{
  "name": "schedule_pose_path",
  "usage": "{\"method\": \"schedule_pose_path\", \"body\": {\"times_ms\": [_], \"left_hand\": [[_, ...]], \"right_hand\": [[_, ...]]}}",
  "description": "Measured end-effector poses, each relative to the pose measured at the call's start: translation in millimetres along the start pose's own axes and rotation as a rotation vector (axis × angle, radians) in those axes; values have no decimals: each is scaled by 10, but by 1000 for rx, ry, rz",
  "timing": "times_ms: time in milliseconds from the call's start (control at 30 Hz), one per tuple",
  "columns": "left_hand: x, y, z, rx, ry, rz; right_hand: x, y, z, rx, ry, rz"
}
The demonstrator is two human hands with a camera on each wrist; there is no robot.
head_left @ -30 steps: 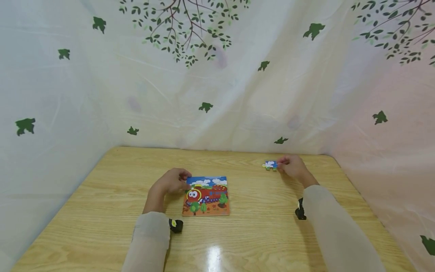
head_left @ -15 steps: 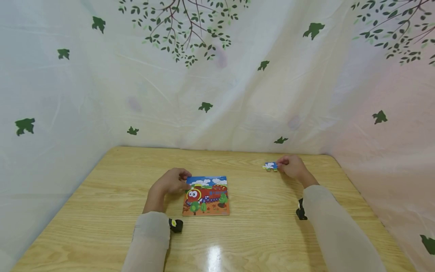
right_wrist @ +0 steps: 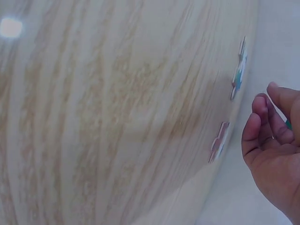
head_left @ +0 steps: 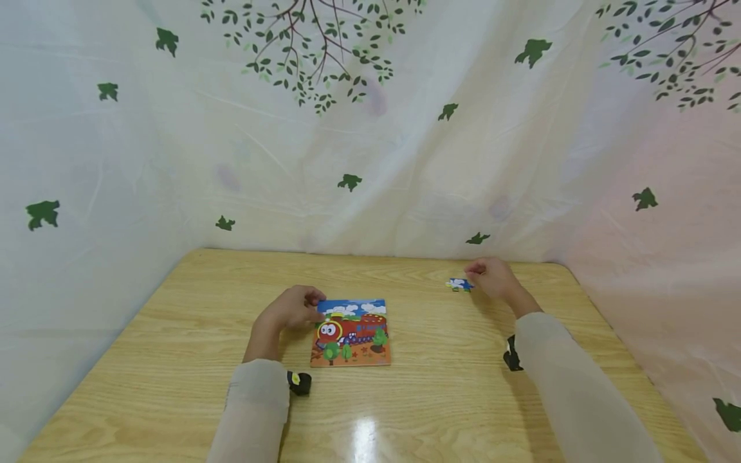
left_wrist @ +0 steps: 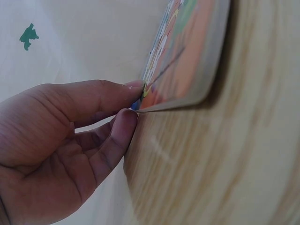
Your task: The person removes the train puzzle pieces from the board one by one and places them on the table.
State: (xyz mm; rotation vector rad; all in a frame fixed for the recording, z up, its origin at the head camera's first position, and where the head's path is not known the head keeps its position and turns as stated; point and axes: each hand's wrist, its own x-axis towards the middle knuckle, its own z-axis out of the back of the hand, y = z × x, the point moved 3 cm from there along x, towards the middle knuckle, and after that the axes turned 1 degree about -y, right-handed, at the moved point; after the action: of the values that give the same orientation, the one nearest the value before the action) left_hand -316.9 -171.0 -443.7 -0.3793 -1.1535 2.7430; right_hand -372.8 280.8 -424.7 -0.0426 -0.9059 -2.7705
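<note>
Currently, a square red-train picture panel [head_left: 354,334] is being pinched by the left hand [head_left: 294,308] on a light wooden surface [head_left: 428,392], where blue-and-white jigsaw pieces [head_left: 459,283] are being flanked by the right hand [head_left: 493,279], its fingers loose and free.

This looks like a little play corner, but I can't tell what kind of building it is in. A pale cloth [head_left: 278,161] hangs like walls behind and beside a yellow wooden table [head_left: 434,399]. The cloth has green shapes [head_left: 532,53] and leafy branches [head_left: 326,40] on it. A bright train picture [head_left: 350,334] lies on the table.
</note>
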Motion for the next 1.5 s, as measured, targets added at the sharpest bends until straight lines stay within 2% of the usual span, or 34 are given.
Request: {"method": "schedule_pose_path", "body": {"times_ms": [133, 400, 567, 867, 1233, 1500], "left_hand": [[-21, -5, -10, -3, -2, 8], [-62, -24, -30, -11, -7, 11], [-86, -25, -43, -25, -10, 15], [-119, -17, -68, -49, -15, 22], [-170, -28, -85, -28, -22, 21], [-221, -52, -101, -22, -26, 23]], "right_hand": [[30, 85, -25, -12, 5, 40], [84, 335, -143, -3, 28, 170], [119, 491, -266, 34, 77, 179], [120, 835, -497, 70, 127, 251], [61, 1167, -784, 49, 252, 340], [-14, 1412, -958, 0, 287, 409]]}}
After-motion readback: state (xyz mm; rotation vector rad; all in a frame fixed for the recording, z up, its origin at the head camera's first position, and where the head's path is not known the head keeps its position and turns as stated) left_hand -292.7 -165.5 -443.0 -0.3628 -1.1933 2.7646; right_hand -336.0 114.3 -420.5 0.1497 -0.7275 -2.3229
